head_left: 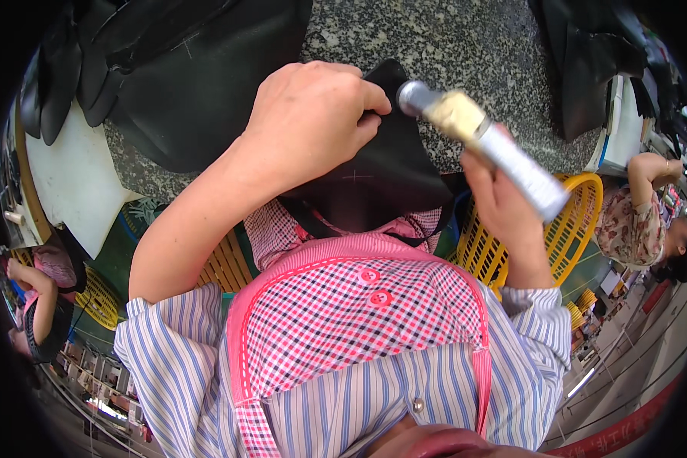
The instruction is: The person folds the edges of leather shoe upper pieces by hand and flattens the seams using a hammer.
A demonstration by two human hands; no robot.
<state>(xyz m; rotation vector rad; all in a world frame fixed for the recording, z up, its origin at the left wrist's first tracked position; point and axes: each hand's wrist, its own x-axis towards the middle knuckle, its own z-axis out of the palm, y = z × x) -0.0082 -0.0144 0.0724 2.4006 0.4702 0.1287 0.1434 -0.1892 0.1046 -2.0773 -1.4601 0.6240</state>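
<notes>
I see the left hand (309, 114) curled into a loose fist, thumb and fingers pinching the upper edge of a black leather piece (378, 179). The piece hangs from that grip over the near edge of the desk (466, 38), its lower part reaching down to the pink checked apron (359, 305). A faint pale cross mark shows on the leather just below the left hand.

The right hand (504, 206) sits right of the leather piece, fingers wrapped closed around a grey hammer handle (523, 172). The handle slants up and left from that grip. At its upper end I note a yellowish wrapped section and a round metal hammer head (414, 97), which sits just beside the top right edge of the leather piece, near the left hand's fingertips. I cannot tell whether the head touches the leather.

Farther out from the leather piece: the desk is speckled grey stone. Up and left of the piece lie large black leather sheets (175, 84); more dark material lies at the upper right. Right of the piece, behind the right hand, stands a yellow plastic basket (572, 229). Another person in a flowered top (626, 221) sits beyond the basket.
</notes>
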